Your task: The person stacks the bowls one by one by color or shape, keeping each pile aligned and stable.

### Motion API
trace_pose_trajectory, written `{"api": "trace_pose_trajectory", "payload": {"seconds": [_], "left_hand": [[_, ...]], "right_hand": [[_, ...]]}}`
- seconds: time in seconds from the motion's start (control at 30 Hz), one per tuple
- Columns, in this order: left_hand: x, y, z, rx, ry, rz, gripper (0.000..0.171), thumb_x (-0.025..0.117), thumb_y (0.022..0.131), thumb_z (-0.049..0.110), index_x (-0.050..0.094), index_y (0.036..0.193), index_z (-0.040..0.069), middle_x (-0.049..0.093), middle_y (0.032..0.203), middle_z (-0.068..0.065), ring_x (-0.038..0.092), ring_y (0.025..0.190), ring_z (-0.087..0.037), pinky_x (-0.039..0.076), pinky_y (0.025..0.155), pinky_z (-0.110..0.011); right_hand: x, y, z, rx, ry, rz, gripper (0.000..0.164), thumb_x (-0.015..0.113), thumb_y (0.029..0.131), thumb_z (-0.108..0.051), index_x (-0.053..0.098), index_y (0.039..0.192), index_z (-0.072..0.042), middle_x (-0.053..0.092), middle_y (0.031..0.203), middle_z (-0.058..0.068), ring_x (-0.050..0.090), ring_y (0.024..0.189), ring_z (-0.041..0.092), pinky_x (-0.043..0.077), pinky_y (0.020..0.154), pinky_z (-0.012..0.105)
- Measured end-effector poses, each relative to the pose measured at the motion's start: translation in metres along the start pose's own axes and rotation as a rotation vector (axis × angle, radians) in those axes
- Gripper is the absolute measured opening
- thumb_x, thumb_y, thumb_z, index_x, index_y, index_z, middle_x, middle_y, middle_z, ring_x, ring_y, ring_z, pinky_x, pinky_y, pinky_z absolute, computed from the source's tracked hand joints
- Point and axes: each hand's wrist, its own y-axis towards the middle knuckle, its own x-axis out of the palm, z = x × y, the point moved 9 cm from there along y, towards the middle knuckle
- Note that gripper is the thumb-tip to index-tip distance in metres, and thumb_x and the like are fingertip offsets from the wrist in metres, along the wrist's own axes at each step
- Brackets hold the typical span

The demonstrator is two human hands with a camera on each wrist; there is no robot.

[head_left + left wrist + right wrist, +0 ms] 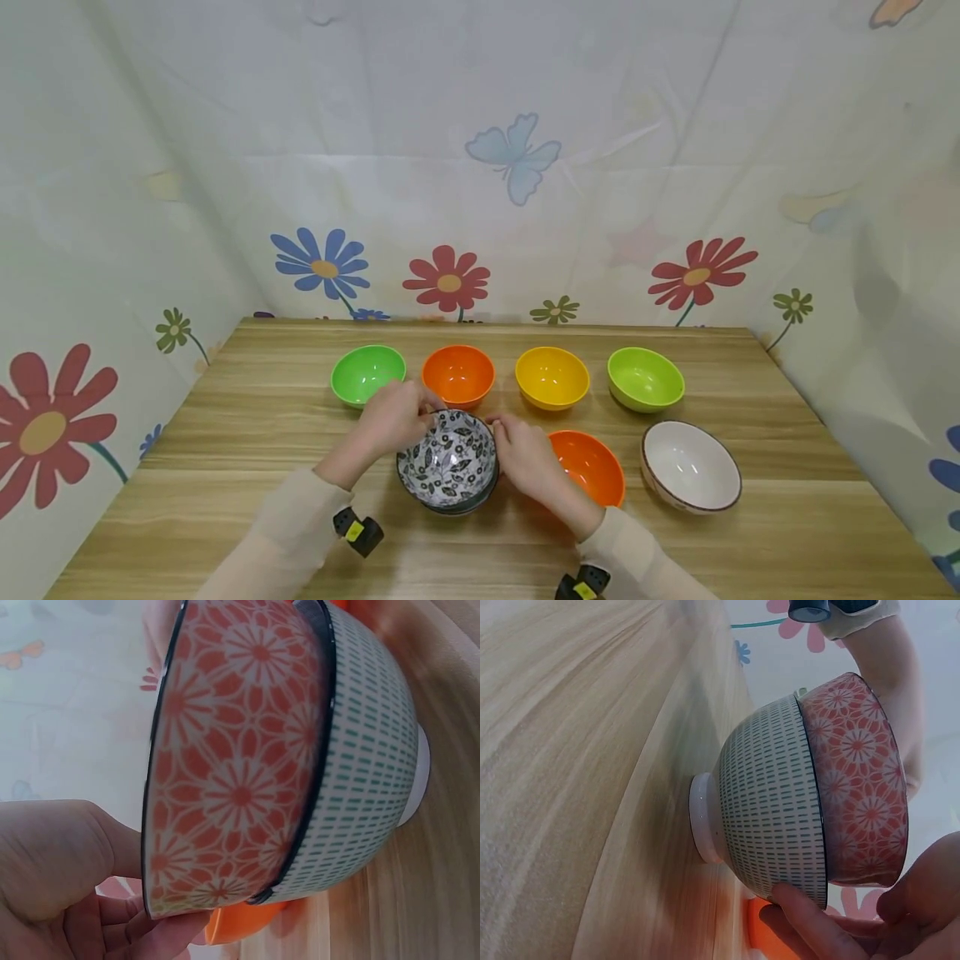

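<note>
A bowl with a black-and-white leafy inside and a red flowered outside sits tilted in a bowl with green dashes. My left hand pinches the flowered bowl's far-left rim, thumb above and fingers below in the left wrist view. At the right side of the stack is my right hand. Its fingers touch the dashed bowl just under the rim, and the thumb lies by the flowered bowl's rim. In the right wrist view the dashed bowl's white foot stands close over the table.
Behind the stack run a green bowl, an orange bowl, a yellow bowl and a lime bowl. Another orange bowl lies partly behind my right hand, beside a white bowl. Flowered cloth borders the wooden table.
</note>
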Motion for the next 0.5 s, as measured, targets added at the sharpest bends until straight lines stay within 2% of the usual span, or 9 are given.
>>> {"api": "trace_pose_trajectory", "payload": {"seconds": [0.17, 0.4, 0.5], "left_hand": [[0.0038, 0.0016, 0.0005, 0.034, 0.002, 0.014, 0.013, 0.07, 0.076, 0.007, 0.074, 0.087, 0.012, 0.054, 0.06, 0.005, 0.046, 0.056, -0.012, 0.035, 0.047, -0.021], [0.0088, 0.0035, 0.0002, 0.058, 0.013, 0.024, 0.012, 0.07, 0.075, 0.007, 0.074, 0.085, 0.013, 0.056, 0.061, 0.006, 0.047, 0.058, -0.011, 0.037, 0.048, -0.022], [0.0094, 0.0036, 0.0003, 0.058, 0.011, 0.024, 0.013, 0.071, 0.075, 0.007, 0.074, 0.086, 0.012, 0.058, 0.062, 0.006, 0.047, 0.058, -0.011, 0.039, 0.049, -0.022]], "right_hand": [[0.0049, -0.0012, 0.0072, 0.088, 0.091, -0.06, 0.033, 0.038, 0.098, -0.024, 0.06, 0.111, -0.003, 0.063, 0.089, 0.014, 0.059, 0.052, 0.019, 0.048, 0.046, 0.025], [0.0026, 0.0017, 0.0068, 0.06, -0.002, -0.036, 0.036, 0.037, 0.098, -0.03, 0.065, 0.096, -0.008, 0.062, 0.083, 0.008, 0.057, 0.067, 0.016, 0.047, 0.056, 0.026], [0.0022, 0.0023, 0.0064, 0.051, -0.021, -0.027, 0.034, 0.038, 0.098, -0.029, 0.064, 0.09, -0.008, 0.059, 0.077, 0.006, 0.055, 0.067, 0.017, 0.045, 0.055, 0.026]]}}
